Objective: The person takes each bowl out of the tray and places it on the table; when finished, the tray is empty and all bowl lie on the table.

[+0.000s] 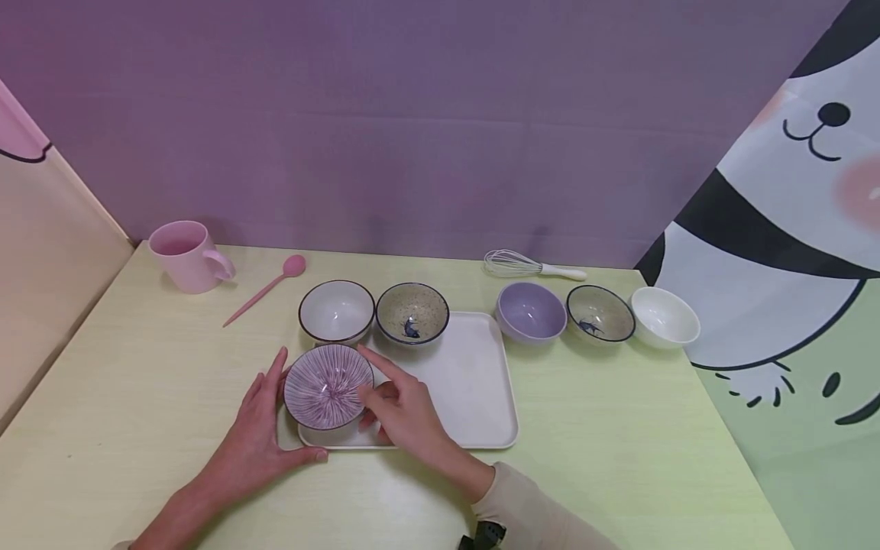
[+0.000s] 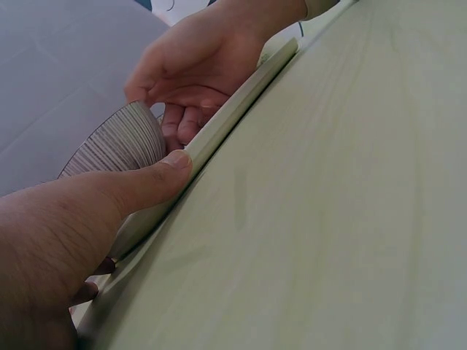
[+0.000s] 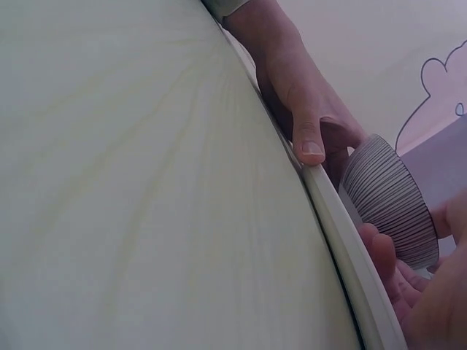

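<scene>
A striped purple-and-white bowl [image 1: 328,386] sits at the left front of the white tray [image 1: 474,382]. My right hand [image 1: 406,412] holds this bowl by its right rim, thumb over the rim and other fingers curled low at its side. My left hand [image 1: 257,428] is spread along the left side, its fingers fairly straight beside the bowl. In the left wrist view the left thumb [image 2: 157,182] rests on the tray's front edge. Behind the striped bowl stand a white dark-rimmed bowl [image 1: 337,311] and a speckled beige bowl [image 1: 412,314].
Right of the tray stand a purple bowl [image 1: 531,312], another beige bowl [image 1: 600,314] and a plain white bowl [image 1: 664,318]. A whisk [image 1: 532,266] lies behind them. At the back left are a pink mug [image 1: 187,260] and a pink spoon [image 1: 268,289].
</scene>
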The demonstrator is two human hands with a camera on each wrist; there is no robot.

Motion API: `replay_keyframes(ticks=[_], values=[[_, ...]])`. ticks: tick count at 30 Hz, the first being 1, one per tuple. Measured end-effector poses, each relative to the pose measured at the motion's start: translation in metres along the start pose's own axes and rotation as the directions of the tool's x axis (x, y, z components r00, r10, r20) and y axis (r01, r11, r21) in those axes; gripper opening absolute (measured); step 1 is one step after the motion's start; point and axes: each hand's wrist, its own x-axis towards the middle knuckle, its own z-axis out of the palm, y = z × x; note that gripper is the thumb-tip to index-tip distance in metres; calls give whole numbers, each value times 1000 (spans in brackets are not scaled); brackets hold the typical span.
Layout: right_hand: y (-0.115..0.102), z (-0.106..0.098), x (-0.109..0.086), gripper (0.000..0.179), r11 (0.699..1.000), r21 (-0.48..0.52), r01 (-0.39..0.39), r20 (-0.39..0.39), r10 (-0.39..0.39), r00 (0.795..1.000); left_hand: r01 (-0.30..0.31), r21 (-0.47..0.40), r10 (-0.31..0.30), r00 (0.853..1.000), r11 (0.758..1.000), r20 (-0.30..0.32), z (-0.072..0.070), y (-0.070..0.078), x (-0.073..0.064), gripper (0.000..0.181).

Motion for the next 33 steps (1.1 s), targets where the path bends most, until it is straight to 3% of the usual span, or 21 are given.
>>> replay_keyframes(ticks=[9, 15, 19, 23, 27, 33], values=[[1, -3, -1, 63, 998, 69, -14, -83, 20, 996, -79, 12, 79, 996, 997, -37, 3, -4, 1, 155], [-2, -15, -3, 63, 997, 75, 31, -136, -20, 990, -126, 48, 128, 991, 991, -41, 4, -5, 1, 149], [-4, -23, -7, 63, 997, 72, 42, -168, -30, 985, -198, 97, 203, 978, 975, -42, 4, -9, 0, 130], [-4, -32, -12, 63, 997, 67, 49, -194, -35, 980, -256, 149, 265, 963, 955, -48, 5, -11, -2, 98], [-4, -42, -16, 63, 996, 56, 67, -222, -53, 974, -292, 144, 304, 950, 946, -70, 4, -12, -3, 68], [0, -58, -25, 63, 996, 55, 75, -257, -58, 965, -313, 126, 324, 943, 942, -82, 5, -12, -1, 55]])
